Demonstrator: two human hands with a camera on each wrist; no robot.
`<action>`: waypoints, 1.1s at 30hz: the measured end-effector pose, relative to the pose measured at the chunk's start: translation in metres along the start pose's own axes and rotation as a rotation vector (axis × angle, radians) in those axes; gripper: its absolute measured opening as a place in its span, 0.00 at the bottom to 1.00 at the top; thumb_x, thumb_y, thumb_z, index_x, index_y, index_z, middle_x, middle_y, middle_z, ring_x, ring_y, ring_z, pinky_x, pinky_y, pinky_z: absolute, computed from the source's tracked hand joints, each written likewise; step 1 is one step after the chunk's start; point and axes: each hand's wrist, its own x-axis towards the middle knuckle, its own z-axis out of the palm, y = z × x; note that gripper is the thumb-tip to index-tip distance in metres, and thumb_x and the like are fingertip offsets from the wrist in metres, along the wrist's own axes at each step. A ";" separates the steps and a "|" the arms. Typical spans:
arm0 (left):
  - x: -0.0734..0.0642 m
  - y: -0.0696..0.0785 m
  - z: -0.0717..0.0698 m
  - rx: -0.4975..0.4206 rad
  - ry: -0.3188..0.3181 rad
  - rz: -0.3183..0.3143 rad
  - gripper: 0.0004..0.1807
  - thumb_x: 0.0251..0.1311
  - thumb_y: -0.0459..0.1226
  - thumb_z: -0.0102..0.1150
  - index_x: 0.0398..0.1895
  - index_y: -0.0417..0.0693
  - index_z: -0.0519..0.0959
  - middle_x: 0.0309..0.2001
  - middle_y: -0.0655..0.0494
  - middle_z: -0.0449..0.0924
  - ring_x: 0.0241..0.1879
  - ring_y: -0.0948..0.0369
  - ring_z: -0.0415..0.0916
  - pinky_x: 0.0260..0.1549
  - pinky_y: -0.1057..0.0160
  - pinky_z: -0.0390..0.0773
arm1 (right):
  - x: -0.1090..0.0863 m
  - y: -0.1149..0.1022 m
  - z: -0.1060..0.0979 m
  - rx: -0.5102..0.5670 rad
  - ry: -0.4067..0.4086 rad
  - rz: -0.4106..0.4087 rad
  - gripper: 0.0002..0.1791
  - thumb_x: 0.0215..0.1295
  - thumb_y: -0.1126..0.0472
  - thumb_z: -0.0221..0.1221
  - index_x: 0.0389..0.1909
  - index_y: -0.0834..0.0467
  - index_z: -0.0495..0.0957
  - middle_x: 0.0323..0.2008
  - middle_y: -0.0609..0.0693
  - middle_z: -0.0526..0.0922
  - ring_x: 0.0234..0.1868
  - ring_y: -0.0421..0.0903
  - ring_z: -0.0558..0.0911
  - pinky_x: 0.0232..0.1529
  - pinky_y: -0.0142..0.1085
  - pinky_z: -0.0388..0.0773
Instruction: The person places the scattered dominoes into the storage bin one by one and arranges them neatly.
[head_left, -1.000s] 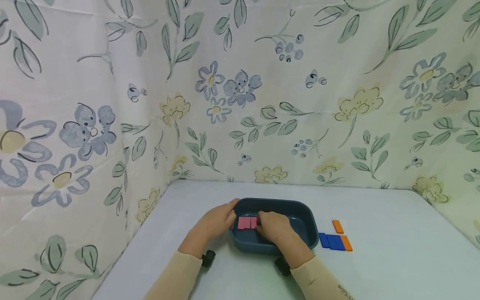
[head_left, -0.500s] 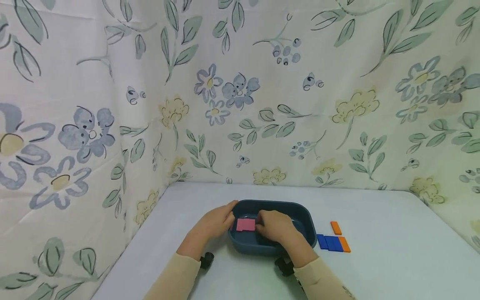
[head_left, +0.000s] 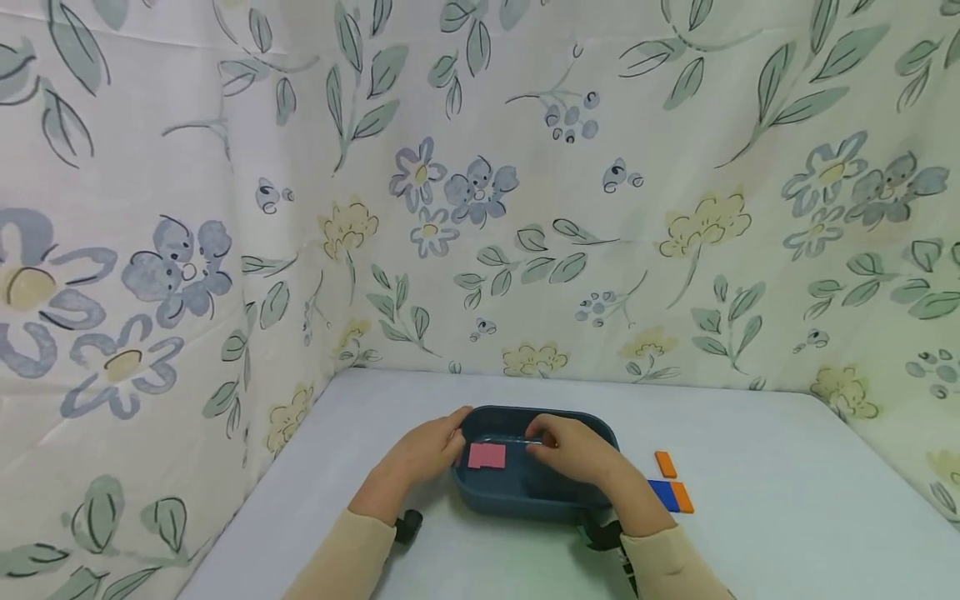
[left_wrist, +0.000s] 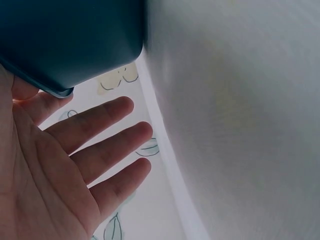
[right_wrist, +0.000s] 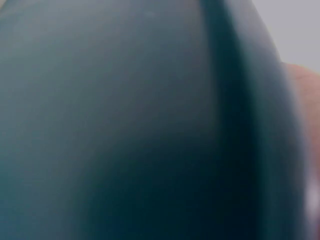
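left hand (head_left: 423,457) rests flat against the dark blue plastic tub (head_left: 525,500), fingers straight. right hand (head_left: 577,454) is over the tub; cannot tell whether it pinches anything. pink flat tiles (head_left: 487,456) lie inside, at left. advisable: steady the rim, lift clear. open white table (head_left: 787,517) at right beyond blue and orange tiles (head_left: 671,493).

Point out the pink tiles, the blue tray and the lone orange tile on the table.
pink tiles (head_left: 487,455), head view, middle of their top face.
blue tray (head_left: 517,501), head view, near outer wall.
lone orange tile (head_left: 665,464), head view, centre of its top face, right of the tray.
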 end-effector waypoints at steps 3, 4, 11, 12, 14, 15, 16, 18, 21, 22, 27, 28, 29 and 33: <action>0.000 0.000 0.001 -0.004 -0.003 -0.002 0.32 0.68 0.41 0.40 0.77 0.49 0.61 0.37 0.59 0.76 0.47 0.59 0.71 0.56 0.50 0.72 | -0.002 0.001 -0.004 0.029 0.008 -0.014 0.14 0.70 0.54 0.61 0.52 0.55 0.79 0.27 0.43 0.74 0.24 0.41 0.72 0.27 0.35 0.70; 0.000 0.000 0.001 -0.007 -0.004 -0.003 0.33 0.68 0.41 0.40 0.78 0.49 0.60 0.36 0.58 0.76 0.47 0.58 0.71 0.54 0.50 0.73 | -0.002 0.001 -0.005 0.038 0.012 -0.018 0.14 0.71 0.54 0.60 0.52 0.55 0.79 0.27 0.43 0.74 0.24 0.41 0.72 0.26 0.35 0.70; 0.002 -0.001 0.007 -0.016 0.006 -0.002 0.32 0.69 0.41 0.40 0.77 0.51 0.61 0.58 0.55 0.76 0.47 0.59 0.70 0.60 0.49 0.71 | -0.009 0.001 -0.017 0.079 0.040 -0.051 0.14 0.71 0.55 0.60 0.55 0.53 0.80 0.26 0.44 0.74 0.26 0.42 0.73 0.28 0.35 0.71; 0.002 -0.001 0.008 -0.013 0.007 0.001 0.32 0.69 0.41 0.40 0.78 0.51 0.61 0.58 0.55 0.76 0.47 0.59 0.70 0.60 0.49 0.71 | -0.011 0.001 -0.019 0.079 0.047 -0.053 0.14 0.72 0.55 0.60 0.55 0.52 0.80 0.27 0.43 0.75 0.27 0.42 0.73 0.28 0.35 0.72; 0.003 -0.002 0.010 -0.011 0.007 0.010 0.32 0.69 0.41 0.40 0.78 0.51 0.61 0.54 0.56 0.77 0.47 0.59 0.70 0.57 0.51 0.72 | -0.014 0.004 -0.023 0.083 0.063 -0.054 0.15 0.72 0.54 0.59 0.56 0.51 0.80 0.27 0.43 0.75 0.28 0.42 0.74 0.30 0.36 0.72; 0.004 -0.002 0.011 -0.007 0.006 0.012 0.32 0.69 0.41 0.39 0.78 0.52 0.60 0.52 0.57 0.77 0.47 0.60 0.70 0.56 0.52 0.72 | -0.016 0.006 -0.025 0.085 0.073 -0.054 0.15 0.72 0.54 0.59 0.56 0.50 0.80 0.28 0.43 0.75 0.29 0.42 0.74 0.31 0.36 0.73; 0.004 -0.002 0.011 -0.005 0.007 0.018 0.32 0.69 0.41 0.39 0.78 0.51 0.60 0.51 0.57 0.77 0.47 0.59 0.70 0.54 0.52 0.72 | -0.018 0.009 -0.028 0.093 0.080 -0.053 0.15 0.72 0.53 0.59 0.56 0.50 0.80 0.28 0.43 0.75 0.30 0.42 0.74 0.31 0.36 0.73; 0.004 -0.001 0.011 -0.001 0.011 0.018 0.32 0.70 0.41 0.39 0.78 0.52 0.60 0.51 0.56 0.77 0.48 0.60 0.71 0.55 0.52 0.72 | -0.022 0.015 -0.032 0.106 0.091 -0.048 0.15 0.72 0.53 0.59 0.57 0.50 0.79 0.29 0.43 0.75 0.30 0.43 0.74 0.32 0.36 0.73; 0.004 0.000 0.009 0.002 0.016 0.006 0.32 0.70 0.41 0.39 0.78 0.52 0.61 0.57 0.55 0.77 0.48 0.59 0.71 0.60 0.50 0.71 | -0.030 0.028 -0.040 0.152 0.097 -0.037 0.16 0.73 0.53 0.58 0.58 0.52 0.78 0.30 0.46 0.74 0.30 0.43 0.74 0.32 0.36 0.73; 0.004 0.001 0.008 0.001 0.018 0.004 0.31 0.70 0.41 0.39 0.78 0.52 0.61 0.59 0.54 0.76 0.48 0.59 0.71 0.61 0.49 0.70 | -0.033 0.033 -0.042 0.167 0.100 -0.031 0.17 0.73 0.53 0.58 0.59 0.52 0.78 0.30 0.47 0.74 0.29 0.44 0.73 0.31 0.36 0.72; 0.004 0.002 0.006 -0.007 0.013 -0.002 0.31 0.71 0.42 0.39 0.77 0.51 0.61 0.65 0.53 0.73 0.48 0.58 0.71 0.63 0.48 0.68 | -0.055 0.060 -0.059 0.200 0.121 0.016 0.20 0.74 0.52 0.57 0.62 0.54 0.77 0.33 0.51 0.75 0.26 0.45 0.72 0.26 0.35 0.71; 0.003 0.002 0.006 -0.007 0.011 -0.005 0.31 0.70 0.42 0.39 0.78 0.50 0.61 0.64 0.53 0.74 0.48 0.59 0.70 0.63 0.48 0.68 | -0.059 0.066 -0.063 0.203 0.121 0.031 0.21 0.74 0.52 0.57 0.63 0.55 0.76 0.34 0.53 0.75 0.26 0.45 0.72 0.26 0.35 0.70; 0.003 0.002 0.005 -0.009 0.010 -0.010 0.31 0.70 0.42 0.39 0.78 0.51 0.61 0.63 0.54 0.74 0.48 0.58 0.70 0.63 0.48 0.68 | -0.063 0.072 -0.067 0.202 0.118 0.050 0.22 0.74 0.52 0.57 0.64 0.56 0.75 0.35 0.54 0.75 0.27 0.46 0.72 0.26 0.35 0.70; 0.001 0.000 0.002 -0.018 0.007 -0.028 0.32 0.70 0.42 0.40 0.78 0.52 0.61 0.56 0.56 0.77 0.48 0.58 0.70 0.60 0.49 0.71 | -0.072 0.096 -0.078 0.198 0.109 0.147 0.27 0.72 0.49 0.58 0.67 0.57 0.73 0.38 0.57 0.76 0.33 0.52 0.73 0.29 0.38 0.72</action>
